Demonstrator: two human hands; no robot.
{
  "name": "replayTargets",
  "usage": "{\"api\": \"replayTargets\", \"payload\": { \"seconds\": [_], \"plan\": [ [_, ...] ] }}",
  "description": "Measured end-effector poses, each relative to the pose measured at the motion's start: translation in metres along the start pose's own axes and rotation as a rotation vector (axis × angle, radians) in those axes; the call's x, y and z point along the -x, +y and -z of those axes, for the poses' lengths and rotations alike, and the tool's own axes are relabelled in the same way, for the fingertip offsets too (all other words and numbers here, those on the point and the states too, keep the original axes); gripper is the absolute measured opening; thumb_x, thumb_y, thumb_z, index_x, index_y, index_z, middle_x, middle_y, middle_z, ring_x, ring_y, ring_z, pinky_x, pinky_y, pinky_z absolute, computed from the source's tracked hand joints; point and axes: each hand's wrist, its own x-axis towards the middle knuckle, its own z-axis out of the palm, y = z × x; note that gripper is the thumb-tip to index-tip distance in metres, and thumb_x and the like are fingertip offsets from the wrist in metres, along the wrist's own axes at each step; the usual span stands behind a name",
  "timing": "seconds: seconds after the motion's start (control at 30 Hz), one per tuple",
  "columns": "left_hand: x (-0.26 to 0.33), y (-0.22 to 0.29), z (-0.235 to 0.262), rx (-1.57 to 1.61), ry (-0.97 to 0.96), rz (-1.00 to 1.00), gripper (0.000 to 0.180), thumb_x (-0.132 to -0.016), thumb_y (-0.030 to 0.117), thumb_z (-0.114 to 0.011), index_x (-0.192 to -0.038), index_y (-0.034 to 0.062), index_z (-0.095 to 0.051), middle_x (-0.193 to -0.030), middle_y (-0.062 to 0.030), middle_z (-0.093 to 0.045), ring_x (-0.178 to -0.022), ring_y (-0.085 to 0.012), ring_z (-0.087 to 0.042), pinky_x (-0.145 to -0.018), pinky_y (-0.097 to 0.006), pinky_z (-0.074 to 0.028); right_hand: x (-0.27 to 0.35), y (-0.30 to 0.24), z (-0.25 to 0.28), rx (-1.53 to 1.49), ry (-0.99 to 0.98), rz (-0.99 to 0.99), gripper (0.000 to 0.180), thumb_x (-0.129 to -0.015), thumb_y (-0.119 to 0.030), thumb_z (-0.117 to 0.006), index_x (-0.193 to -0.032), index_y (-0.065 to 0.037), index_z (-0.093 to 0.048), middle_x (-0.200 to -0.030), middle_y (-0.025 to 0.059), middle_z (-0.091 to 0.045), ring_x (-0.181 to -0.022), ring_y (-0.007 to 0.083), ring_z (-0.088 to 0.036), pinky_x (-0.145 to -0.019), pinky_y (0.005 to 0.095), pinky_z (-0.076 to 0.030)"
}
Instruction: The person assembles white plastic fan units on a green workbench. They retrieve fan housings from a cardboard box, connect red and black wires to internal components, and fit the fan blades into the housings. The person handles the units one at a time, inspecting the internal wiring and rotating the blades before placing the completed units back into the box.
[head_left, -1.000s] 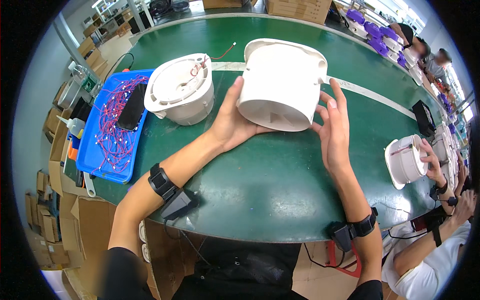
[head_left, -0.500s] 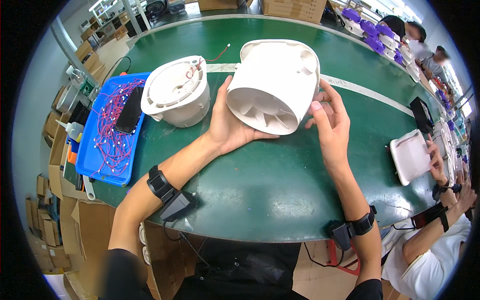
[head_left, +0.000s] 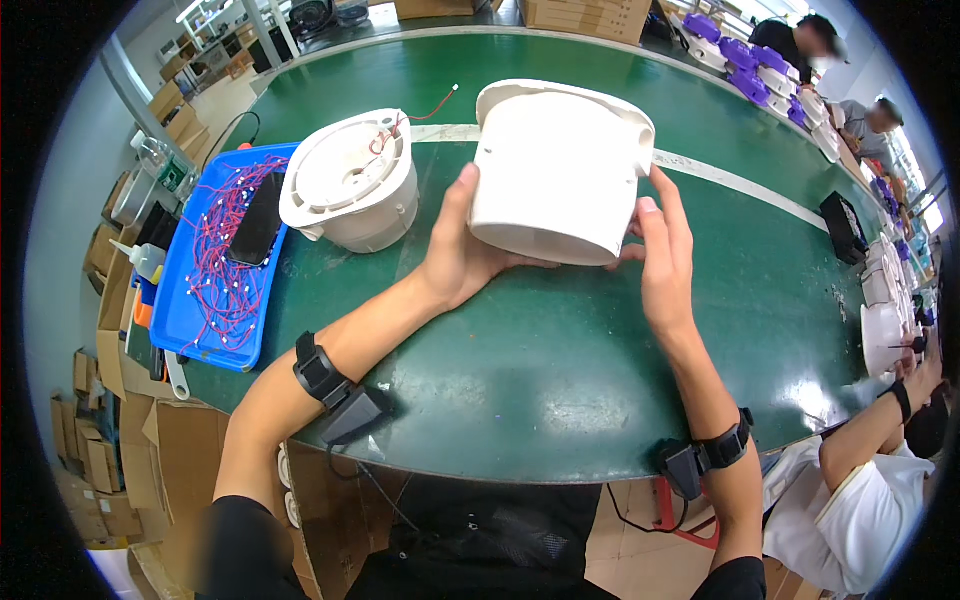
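A white plastic fan housing (head_left: 560,170) is held tilted above the green table, its wide flanged end up and away from me. My left hand (head_left: 458,255) grips it at the lower left, thumb up along the wall and fingers underneath, partly hidden. On the other side, my right hand (head_left: 663,262) has its thumb and fingers at the housing's right wall near a small side tab; some fingertips are hidden behind it. Left of my hands stands a second white round housing (head_left: 352,185) with thin red wires (head_left: 390,138) on top.
A blue tray (head_left: 212,352) at the left holds many red wires and a black phone (head_left: 257,220). A clear bottle (head_left: 165,165) stands beyond it. A black box (head_left: 843,228) sits at the right, near white parts (head_left: 882,335) and a co-worker's arm (head_left: 880,430). A white strip (head_left: 740,184) crosses the green table.
The housing has tilted so its lower opening with the fan blades no longer shows, and it has shifted slightly right. At the right, the co-worker's white square part has moved away from the table's middle.
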Motion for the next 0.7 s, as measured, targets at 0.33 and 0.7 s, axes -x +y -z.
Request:
{"api": "replayTargets", "payload": {
  "seconds": [0.33,0.7],
  "plan": [
    [-0.007,-0.018,0.004,-0.601,0.068,-0.289,0.106,-0.071,0.023,-0.088,-0.148,0.0018,-0.019,-0.143,-0.0197,-0.038,-0.134,-0.0310,-0.041,-0.109,-0.045,-0.038,-0.009,0.020,-0.003,-0.561,0.167,-0.145,0.057,-0.104,-0.041,-0.026,-0.142,-0.001,-0.038,-0.143,0.0130,-0.046,-0.134,0.0237,-0.041,-0.113,0.0378,-0.028],
    [-0.007,-0.016,0.004,-0.886,0.229,-0.208,0.085,-0.080,0.019,-0.080,-0.145,0.0020,-0.026,-0.145,-0.0185,-0.036,-0.128,-0.0294,-0.047,-0.099,-0.042,-0.048,-0.010,0.009,0.004,-0.010,0.131,0.271,0.047,-0.097,-0.021,-0.052,-0.137,0.001,-0.044,-0.138,0.0157,-0.049,-0.136,0.0280,-0.039,-0.111,0.0370,-0.030]
  ]
}}
